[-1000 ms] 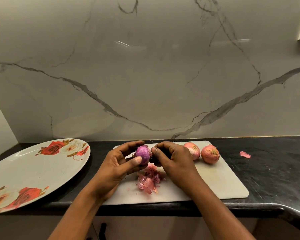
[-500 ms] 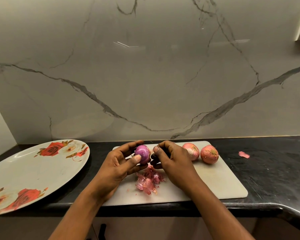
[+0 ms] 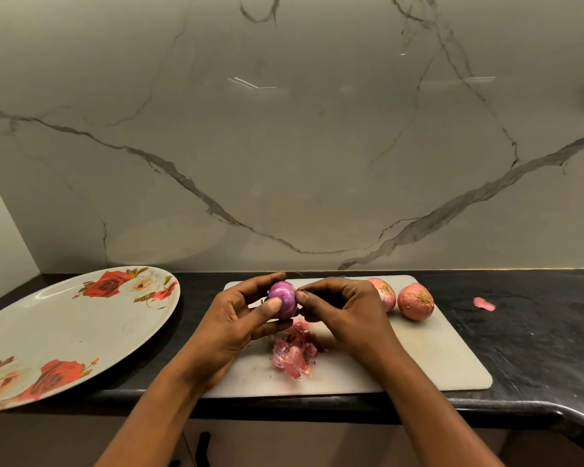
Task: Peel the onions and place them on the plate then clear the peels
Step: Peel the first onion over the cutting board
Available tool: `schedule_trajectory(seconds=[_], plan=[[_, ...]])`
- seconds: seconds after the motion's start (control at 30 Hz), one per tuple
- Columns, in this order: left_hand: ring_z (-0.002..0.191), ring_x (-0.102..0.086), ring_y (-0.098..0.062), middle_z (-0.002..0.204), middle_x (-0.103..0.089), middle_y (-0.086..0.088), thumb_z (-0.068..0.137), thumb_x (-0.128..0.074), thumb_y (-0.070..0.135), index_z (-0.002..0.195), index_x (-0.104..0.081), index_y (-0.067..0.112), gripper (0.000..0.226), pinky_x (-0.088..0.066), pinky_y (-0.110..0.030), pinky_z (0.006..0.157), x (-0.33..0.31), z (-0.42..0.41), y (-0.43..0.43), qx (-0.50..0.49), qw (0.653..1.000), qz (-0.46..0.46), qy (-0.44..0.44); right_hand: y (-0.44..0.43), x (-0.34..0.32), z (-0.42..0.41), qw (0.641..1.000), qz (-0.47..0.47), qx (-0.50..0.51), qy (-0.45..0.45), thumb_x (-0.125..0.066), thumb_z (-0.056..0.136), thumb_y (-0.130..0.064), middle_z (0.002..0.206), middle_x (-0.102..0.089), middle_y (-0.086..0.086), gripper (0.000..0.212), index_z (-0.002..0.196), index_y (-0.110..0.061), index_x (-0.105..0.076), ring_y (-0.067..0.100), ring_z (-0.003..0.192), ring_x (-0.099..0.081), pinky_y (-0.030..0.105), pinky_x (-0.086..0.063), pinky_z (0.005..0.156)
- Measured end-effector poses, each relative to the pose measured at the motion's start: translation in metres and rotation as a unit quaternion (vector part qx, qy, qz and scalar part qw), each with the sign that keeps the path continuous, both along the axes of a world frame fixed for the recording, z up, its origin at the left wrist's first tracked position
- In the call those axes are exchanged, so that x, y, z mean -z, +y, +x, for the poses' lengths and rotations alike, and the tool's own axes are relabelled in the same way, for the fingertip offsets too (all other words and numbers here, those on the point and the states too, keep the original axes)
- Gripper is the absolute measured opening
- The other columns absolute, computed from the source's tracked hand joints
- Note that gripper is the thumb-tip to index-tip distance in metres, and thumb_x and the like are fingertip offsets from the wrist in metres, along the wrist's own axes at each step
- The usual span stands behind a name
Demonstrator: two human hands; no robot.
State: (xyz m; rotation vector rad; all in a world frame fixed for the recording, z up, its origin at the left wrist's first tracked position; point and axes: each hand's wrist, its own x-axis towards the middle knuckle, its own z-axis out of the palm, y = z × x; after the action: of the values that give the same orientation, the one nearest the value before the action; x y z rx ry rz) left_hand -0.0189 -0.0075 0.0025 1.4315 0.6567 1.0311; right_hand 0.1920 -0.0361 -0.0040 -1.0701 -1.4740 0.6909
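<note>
While my left hand (image 3: 236, 328) clamped red onion (image 3: 284, 298) above cutting board (image 3: 418, 358), letting scraps drop onto peel pile (image 3: 292, 357), my right hand (image 3: 348, 315) fingers pinched its root end. Flowered plate (image 3: 64, 325) sat left, no onions on it.

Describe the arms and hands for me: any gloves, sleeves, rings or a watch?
Both are bare: the left hand and right hand wear no gloves, and no ring, watch or bracelet shows. The forearms run uncovered to the bottom edge, with no sleeve in view. The left thumbnail looks short and unpainted.
</note>
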Motion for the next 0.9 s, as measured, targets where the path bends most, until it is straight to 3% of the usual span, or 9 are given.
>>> schedule_trajectory(seconds=[0.2, 0.33, 0.47, 0.6, 0.7, 0.9], plan=[[0.116, -0.073, -0.035, 0.133, -0.071, -0.008, 0.089, -0.072, 0.004, 0.139, -0.061, 0.013, 0.052, -0.063, -0.037, 0.091, 0.001, 0.001, -0.001, 0.003, 1.000, 0.013, 0.009, 0.002, 0.002, 0.000, 1.000, -0.004, 0.002, -0.021, -0.072, 0.100, -0.016, 0.085, -0.079, -0.005, 0.011, 0.102, -0.019, -0.082, 0.010, 0.077, -0.076, 0.025, -0.060, 0.071], [0.122, -0.070, -0.036, 0.137, -0.068, -0.009, 0.095, -0.067, 0.002, 0.143, -0.059, 0.013, 0.050, -0.061, -0.042, 0.098, 0.003, -0.002, 0.000, 0.021, 1.000, 0.012, 0.018, 0.003, 0.001, -0.001, 0.997, -0.018, 0.009, -0.071, -0.064, 0.105, -0.024, 0.080, -0.075, -0.007, 0.014, 0.101, -0.024, -0.078, 0.009, 0.075, -0.071, 0.032, -0.062, 0.073], [0.124, -0.069, -0.036, 0.140, -0.066, -0.012, 0.098, -0.062, 0.001, 0.145, -0.056, 0.011, 0.048, -0.060, -0.044, 0.100, 0.001, -0.002, 0.000, 0.026, 1.000, -0.005, -0.006, 0.005, 0.002, -0.001, 0.997, -0.031, 0.017, -0.072, -0.059, 0.108, -0.027, 0.074, -0.069, -0.012, 0.016, 0.097, -0.025, -0.071, 0.005, 0.069, -0.064, 0.028, -0.056, 0.068], [0.122, -0.070, -0.036, 0.136, -0.069, -0.011, 0.097, -0.061, -0.001, 0.143, -0.057, 0.010, 0.047, -0.061, -0.040, 0.097, 0.000, -0.002, 0.000, 0.020, 0.999, -0.014, -0.031, 0.003, 0.001, 0.000, 0.999, -0.018, 0.039, -0.034, -0.070, 0.102, -0.023, 0.081, -0.076, -0.006, 0.008, 0.100, -0.021, -0.077, 0.008, 0.073, -0.072, 0.025, -0.058, 0.069], [0.123, -0.070, -0.034, 0.137, -0.068, -0.010, 0.097, -0.062, -0.001, 0.143, -0.058, 0.011, 0.048, -0.060, -0.041, 0.099, 0.001, -0.001, 0.001, 0.010, 0.999, -0.010, -0.029, -0.001, 0.000, -0.001, 1.000, -0.001, 0.023, 0.004, -0.075, 0.098, -0.020, 0.087, -0.080, -0.004, 0.008, 0.104, -0.020, -0.081, 0.014, 0.081, -0.078, 0.030, -0.064, 0.076], [0.129, -0.066, -0.031, 0.141, -0.065, -0.007, 0.094, -0.066, 0.003, 0.144, -0.057, 0.014, 0.052, -0.060, -0.041, 0.100, 0.002, -0.004, 0.000, 0.010, 1.000, 0.001, -0.014, -0.005, -0.002, -0.002, 0.999, 0.009, 0.001, -0.036, -0.079, 0.095, -0.027, 0.094, -0.081, -0.008, 0.014, 0.107, -0.021, -0.082, 0.011, 0.091, -0.077, 0.029, -0.064, 0.083]])
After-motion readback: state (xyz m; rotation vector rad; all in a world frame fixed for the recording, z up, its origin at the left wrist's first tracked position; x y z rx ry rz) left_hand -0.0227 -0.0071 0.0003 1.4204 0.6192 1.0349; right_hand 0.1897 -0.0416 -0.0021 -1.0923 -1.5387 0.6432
